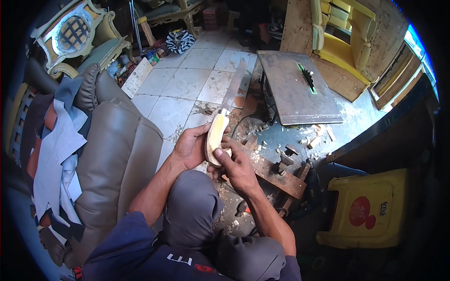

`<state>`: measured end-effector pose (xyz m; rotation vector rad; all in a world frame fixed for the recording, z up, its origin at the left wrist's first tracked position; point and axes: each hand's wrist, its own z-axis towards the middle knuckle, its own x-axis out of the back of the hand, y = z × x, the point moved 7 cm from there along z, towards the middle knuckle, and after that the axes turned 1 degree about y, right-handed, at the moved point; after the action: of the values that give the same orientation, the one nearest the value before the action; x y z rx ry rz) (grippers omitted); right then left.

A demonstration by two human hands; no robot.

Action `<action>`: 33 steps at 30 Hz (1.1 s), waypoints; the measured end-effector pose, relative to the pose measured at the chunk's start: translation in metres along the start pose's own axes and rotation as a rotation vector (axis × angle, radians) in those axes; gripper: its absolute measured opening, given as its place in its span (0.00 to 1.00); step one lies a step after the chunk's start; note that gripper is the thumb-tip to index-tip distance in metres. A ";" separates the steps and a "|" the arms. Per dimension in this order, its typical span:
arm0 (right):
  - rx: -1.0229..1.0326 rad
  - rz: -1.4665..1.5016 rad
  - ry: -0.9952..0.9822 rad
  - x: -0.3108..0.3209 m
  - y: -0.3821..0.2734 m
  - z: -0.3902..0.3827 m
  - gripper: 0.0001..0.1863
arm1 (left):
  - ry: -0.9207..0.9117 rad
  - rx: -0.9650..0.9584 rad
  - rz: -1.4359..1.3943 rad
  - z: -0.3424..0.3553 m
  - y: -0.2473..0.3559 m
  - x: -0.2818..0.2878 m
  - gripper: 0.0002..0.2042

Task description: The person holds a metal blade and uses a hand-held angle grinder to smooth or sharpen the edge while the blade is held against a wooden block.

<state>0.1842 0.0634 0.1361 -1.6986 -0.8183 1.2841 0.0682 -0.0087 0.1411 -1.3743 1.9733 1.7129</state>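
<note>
Between my hands is a machete, its long grey blade point(234, 86) pointing away from me toward the tiled floor. Its handle point(215, 136) is pale bare wood, thick and curved at the near end. My left hand point(190, 147) is closed about the left side of the handle, with its fingertips hidden behind it. My right hand point(238, 169) grips the curved butt end, the thumb pressed on top of the wood. Below the hands are my knees in grey trousers point(190, 206).
A table saw point(300, 93) with a toothed blade point(308, 79) stands ahead right. A wooden beam point(276, 178) and scraps lie near my right forearm. A yellow plastic stool point(365, 210) is at right. At left stands a brown padded seat point(110, 159) bearing material offcuts point(58, 145).
</note>
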 end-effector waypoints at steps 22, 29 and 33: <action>-0.151 -0.636 -0.024 0.032 0.077 -0.037 0.28 | -0.146 -0.222 -0.161 -0.016 0.029 0.026 0.29; -0.177 -0.686 -0.030 0.034 0.080 -0.041 0.28 | -0.183 -0.242 -0.143 -0.019 0.031 0.023 0.30; -0.151 -0.727 -0.030 0.036 0.081 -0.041 0.27 | -0.231 -0.237 -0.168 -0.019 0.032 0.021 0.30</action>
<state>0.2342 0.0496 0.0536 -1.2927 -1.4123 0.7553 0.0414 -0.0388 0.1550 -1.2995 1.5299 1.9722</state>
